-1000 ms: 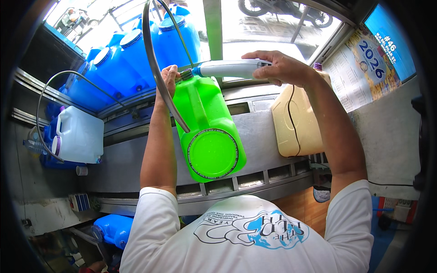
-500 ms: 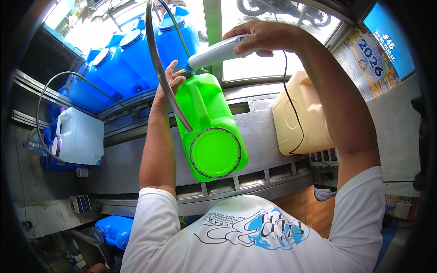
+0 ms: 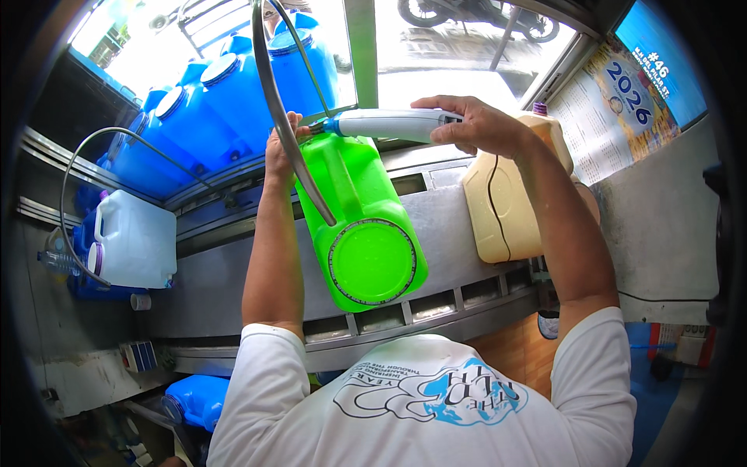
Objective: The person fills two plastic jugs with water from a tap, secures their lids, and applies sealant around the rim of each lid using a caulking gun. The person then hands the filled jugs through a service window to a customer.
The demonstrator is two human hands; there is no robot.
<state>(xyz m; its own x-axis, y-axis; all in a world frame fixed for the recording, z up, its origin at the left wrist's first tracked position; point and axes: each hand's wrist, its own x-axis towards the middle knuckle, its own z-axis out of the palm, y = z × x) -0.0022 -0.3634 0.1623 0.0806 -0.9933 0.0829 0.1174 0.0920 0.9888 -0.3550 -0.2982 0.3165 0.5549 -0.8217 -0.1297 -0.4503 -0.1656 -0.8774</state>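
Note:
A bright green water jug (image 3: 346,183) stands on the metal counter, its round capped opening towards me and its small spout at the far end. My right hand (image 3: 486,128) grips a white, corded heat gun (image 3: 389,124) by its rear. The gun lies nearly level, its blue-ringed metal nozzle pointing left, right at the jug's spout. Beside that spout is my left hand (image 3: 282,159), fingers raised and apart, some of them touching or close to the spout's neck. A grey hose (image 3: 280,109) crosses in front of this hand and hides part of it.
Several blue jugs (image 3: 194,117) line the window ledge at the far left. A clear white jug (image 3: 136,237) stands left on the counter (image 3: 226,272). To the right is a beige jug (image 3: 502,206) with a dark cord across it. Below left sits another blue jug (image 3: 198,401).
My right hand has come down and nearer, levelling the heat gun from its tilted pose. The left hand has drawn slightly left, its fingers less spread. The cord has shifted over the beige jug.

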